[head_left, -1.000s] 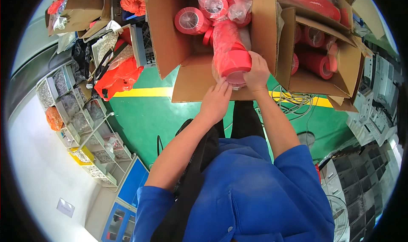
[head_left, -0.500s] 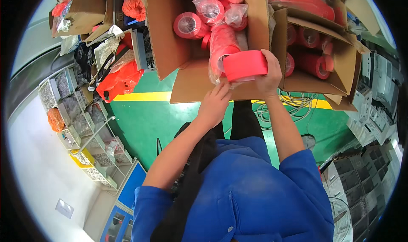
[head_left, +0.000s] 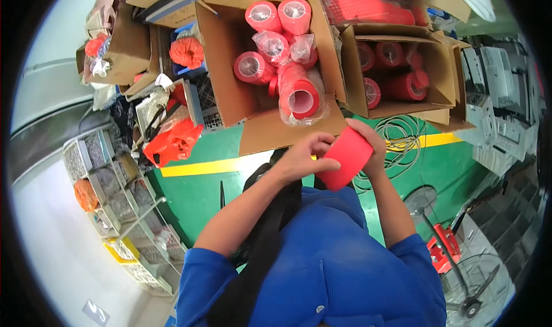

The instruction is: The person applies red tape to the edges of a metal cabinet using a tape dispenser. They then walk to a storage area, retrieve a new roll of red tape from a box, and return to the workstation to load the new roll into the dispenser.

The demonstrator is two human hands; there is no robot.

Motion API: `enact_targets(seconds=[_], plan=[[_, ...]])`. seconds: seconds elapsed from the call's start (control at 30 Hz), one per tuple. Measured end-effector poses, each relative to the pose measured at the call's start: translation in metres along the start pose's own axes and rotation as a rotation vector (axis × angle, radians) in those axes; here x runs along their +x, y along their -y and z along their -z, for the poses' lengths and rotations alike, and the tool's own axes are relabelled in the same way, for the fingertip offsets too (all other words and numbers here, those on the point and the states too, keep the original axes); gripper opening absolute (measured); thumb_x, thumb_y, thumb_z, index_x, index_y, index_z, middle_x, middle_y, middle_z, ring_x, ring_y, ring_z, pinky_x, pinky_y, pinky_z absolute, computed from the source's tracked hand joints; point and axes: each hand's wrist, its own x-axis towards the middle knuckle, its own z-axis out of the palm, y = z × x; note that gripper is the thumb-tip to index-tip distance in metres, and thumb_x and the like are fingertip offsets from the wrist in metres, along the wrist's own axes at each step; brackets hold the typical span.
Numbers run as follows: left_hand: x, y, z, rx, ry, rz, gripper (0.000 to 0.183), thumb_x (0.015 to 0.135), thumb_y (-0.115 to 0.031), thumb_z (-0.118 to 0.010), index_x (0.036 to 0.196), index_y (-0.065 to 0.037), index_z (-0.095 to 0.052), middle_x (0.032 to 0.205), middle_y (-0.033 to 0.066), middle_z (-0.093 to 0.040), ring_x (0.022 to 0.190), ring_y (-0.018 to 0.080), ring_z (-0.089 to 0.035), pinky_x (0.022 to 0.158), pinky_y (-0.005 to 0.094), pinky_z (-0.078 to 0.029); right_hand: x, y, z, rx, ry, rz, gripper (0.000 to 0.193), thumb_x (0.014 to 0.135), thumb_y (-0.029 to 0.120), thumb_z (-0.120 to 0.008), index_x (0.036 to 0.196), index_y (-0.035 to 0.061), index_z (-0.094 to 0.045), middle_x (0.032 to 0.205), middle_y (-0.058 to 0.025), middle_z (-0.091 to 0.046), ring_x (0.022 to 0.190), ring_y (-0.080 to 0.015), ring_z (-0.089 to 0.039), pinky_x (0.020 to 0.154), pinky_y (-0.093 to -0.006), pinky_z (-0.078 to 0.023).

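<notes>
In front of my chest a wide roll of red tape (head_left: 347, 158) is held tilted between both hands. My right hand (head_left: 375, 147) is wrapped round its far right side. At its left side is my left hand (head_left: 300, 159), thumb lying along the roll and fingers curled at its upper edge. Just beyond stands an open cardboard box (head_left: 223, 91) with several red tape rolls in it, some in clear plastic. One plastic-wrapped stack of red rolls (head_left: 300, 101) leans toward me over the front flap, its core facing up.
To the right another cardboard box (head_left: 414, 107) holds more red rolls. Coiled grey cable (head_left: 397, 154) lies on the green floor behind my right forearm. A parts rack (head_left: 123, 183) and a red plastic bag (head_left: 174, 143) are at left; a fan (head_left: 468, 292) stands lower right.
Both hands have drawn the red roll from the box's front edge back toward my chest and tilted it. My left hand has come up onto the roll. The view has shifted.
</notes>
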Motion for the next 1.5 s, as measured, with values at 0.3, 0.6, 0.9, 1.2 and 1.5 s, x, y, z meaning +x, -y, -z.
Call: enact_targets(seconds=[0.3, 0.6, 0.9, 1.2, 1.5], plan=[[-0.074, 0.025, -0.017, 0.356, 0.353, 0.202, 0.048, 0.062, -0.019, -0.080, 0.101, 0.000, -0.060, 0.090, 0.0048, -0.063, 0.084, 0.0126, -0.059, 0.076, 0.0263, -0.047, -0.110, 0.088, -0.050, 0.123, -0.351, -0.255, 0.045, 0.072, 0.007, -0.068, 0.115, 0.0023, -0.055, 0.115, -0.0131, -0.058, 0.105, -0.0213, -0.056, 0.090, -0.0306, -0.043], [-0.121, 0.060, -0.102, 0.370, 0.499, 0.188, 0.041, 0.067, -0.010, -0.077, 0.103, 0.000, -0.059, 0.089, 0.0056, -0.065, 0.077, 0.0109, -0.061, 0.070, 0.0245, -0.050, -0.245, 0.166, -0.058, -0.094, -1.204, -0.477, 0.044, 0.082, 0.008, -0.062, 0.122, -0.0012, -0.045, 0.110, -0.0115, -0.056, 0.106, -0.0206, -0.053, 0.093, -0.0322, -0.041], [-0.168, 0.175, -0.203, 0.654, 0.941, 0.061, 0.035, 0.073, -0.007, -0.073, 0.105, -0.002, -0.060, 0.095, 0.0037, -0.064, 0.086, 0.0107, -0.061, 0.075, 0.0253, -0.050, -0.385, 0.259, -0.062, 0.910, -1.400, -0.297, 0.037, 0.081, 0.008, -0.066, 0.115, 0.0015, -0.053, 0.105, -0.0052, -0.058, 0.100, -0.0134, -0.054, 0.088, -0.0286, -0.042], [-0.234, 0.305, -0.319, 0.835, 1.306, 0.215, 0.044, 0.075, -0.008, -0.073, 0.113, 0.000, -0.054, 0.103, 0.0069, -0.062, 0.093, 0.0131, -0.060, 0.081, 0.0272, -0.049, -0.572, 0.292, -0.046, 0.926, -1.726, -0.029, 0.035, 0.078, 0.006, -0.068, 0.110, 0.0033, -0.055, 0.095, -0.0030, -0.063, 0.088, -0.0131, -0.059, 0.081, -0.0292, -0.046], [-0.257, 0.386, -0.415, 0.909, 1.613, 0.168, 0.047, 0.073, -0.002, -0.073, 0.116, 0.000, -0.053, 0.100, 0.0043, -0.063, 0.090, 0.0112, -0.059, 0.079, 0.0264, -0.049, -0.654, 0.311, -0.025, 0.767, -2.008, 0.006, 0.040, 0.076, 0.000, -0.067, 0.113, 0.0025, -0.053, 0.107, -0.0056, -0.059, 0.097, -0.0138, -0.057, 0.087, -0.0301, -0.045]])
